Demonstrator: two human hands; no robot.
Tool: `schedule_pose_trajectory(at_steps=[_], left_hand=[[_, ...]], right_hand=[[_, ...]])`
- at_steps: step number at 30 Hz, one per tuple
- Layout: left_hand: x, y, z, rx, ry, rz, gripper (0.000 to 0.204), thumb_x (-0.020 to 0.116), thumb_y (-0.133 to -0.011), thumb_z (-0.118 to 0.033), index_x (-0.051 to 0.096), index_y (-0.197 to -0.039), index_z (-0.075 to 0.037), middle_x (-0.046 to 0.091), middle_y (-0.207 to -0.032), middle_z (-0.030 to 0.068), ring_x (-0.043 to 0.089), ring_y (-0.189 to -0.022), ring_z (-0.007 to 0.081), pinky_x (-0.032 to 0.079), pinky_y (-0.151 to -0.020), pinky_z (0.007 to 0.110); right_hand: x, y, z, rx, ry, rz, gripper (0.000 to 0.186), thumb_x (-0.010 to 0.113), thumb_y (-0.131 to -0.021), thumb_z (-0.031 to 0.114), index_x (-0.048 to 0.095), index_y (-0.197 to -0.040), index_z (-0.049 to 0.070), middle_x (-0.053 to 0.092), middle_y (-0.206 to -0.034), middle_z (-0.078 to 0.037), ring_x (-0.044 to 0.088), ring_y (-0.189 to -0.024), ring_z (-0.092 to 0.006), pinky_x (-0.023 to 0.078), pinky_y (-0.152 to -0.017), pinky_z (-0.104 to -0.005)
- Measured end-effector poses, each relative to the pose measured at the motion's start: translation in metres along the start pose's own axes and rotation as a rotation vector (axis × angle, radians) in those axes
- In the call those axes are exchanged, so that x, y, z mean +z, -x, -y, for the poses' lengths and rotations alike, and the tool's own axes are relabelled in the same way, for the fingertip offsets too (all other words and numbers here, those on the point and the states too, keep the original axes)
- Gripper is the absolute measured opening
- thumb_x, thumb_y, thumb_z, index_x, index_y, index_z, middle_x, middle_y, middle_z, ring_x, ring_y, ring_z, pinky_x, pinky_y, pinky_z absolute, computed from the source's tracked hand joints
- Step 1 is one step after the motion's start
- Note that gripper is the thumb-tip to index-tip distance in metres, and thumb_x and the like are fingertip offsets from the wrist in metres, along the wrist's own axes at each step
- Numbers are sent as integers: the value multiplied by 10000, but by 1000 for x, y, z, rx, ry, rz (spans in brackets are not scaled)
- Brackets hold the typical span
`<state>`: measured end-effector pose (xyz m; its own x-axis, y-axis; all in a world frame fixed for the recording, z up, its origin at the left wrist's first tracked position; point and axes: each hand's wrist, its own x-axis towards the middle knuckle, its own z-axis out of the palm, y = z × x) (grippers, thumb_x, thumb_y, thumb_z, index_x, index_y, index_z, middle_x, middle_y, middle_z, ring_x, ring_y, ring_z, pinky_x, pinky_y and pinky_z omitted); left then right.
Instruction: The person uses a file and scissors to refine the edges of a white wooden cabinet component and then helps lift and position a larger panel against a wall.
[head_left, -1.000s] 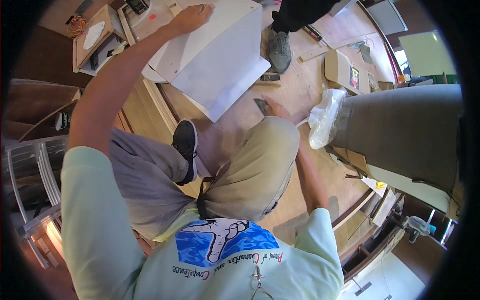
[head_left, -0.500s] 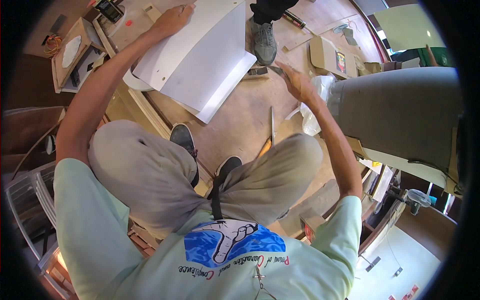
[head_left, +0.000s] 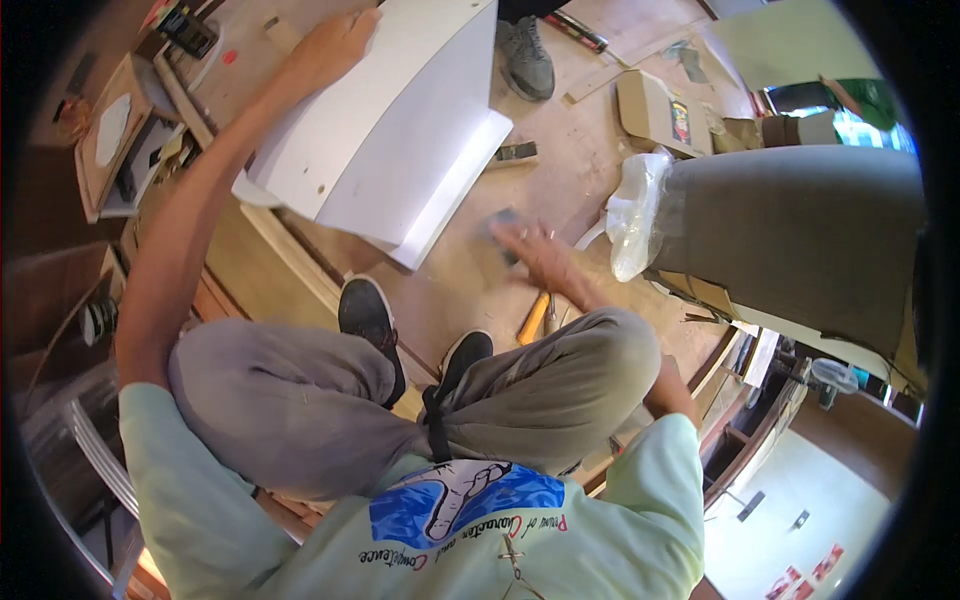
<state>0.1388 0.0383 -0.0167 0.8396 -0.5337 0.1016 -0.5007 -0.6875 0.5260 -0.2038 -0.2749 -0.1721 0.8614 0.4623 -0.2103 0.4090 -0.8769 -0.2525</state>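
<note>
A white box-like piece with a curved panel [head_left: 400,150] stands tilted on the wooden floor in front of me. My left hand [head_left: 340,48] grips its upper left edge, fingers curled over the rim. To the right of the piece, my right hand [head_left: 548,262] is low over the floor and smeared by motion. It holds a small dark grey flat piece [head_left: 503,238], too blurred to name more exactly. Close beneath that hand lies a tool with an orange handle [head_left: 533,318], partly hidden by hand and knee.
Another person's grey shoe [head_left: 526,60] stands beyond the white piece. A small dark block [head_left: 516,153] lies near its right side. Farther right are an opened cardboard box [head_left: 645,110], clear plastic wrap [head_left: 636,215] and a large grey roll-shaped object [head_left: 790,240]. A wooden shelf unit [head_left: 110,150] stands left.
My right hand has swung down and toward me with the grey piece, from beside the shoe to above the orange-handled tool. My left hand stays on the white piece. The other person's shoe has shifted slightly.
</note>
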Motion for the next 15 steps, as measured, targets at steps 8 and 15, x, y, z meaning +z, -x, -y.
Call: schedule_pose_trajectory(at_steps=[8, 15], left_hand=[[8, 5, 9, -109, 181, -50, 672, 336, -1043, -506, 641, -1097, 90, 649, -1031, 350, 629, -1033, 476, 462, -926, 472], [9, 1, -5, -151, 171, -33, 650, 360, -1044, -496, 635, -1092, 90, 666, -1015, 326, 640, -1019, 447, 469, -920, 446]], right_hand=[[15, 171, 80, 1097, -1783, -830, 715, 572, -945, 583, 414, -1440, 92, 524, -1310, -189, 508, -1201, -322, 376, -1064, -500], [-141, 210, 66, -226, -2230, -1294, 670, 482, -978, 626, 605, -1211, 9, 676, -948, -154, 648, -862, -269, 502, -886, -463]])
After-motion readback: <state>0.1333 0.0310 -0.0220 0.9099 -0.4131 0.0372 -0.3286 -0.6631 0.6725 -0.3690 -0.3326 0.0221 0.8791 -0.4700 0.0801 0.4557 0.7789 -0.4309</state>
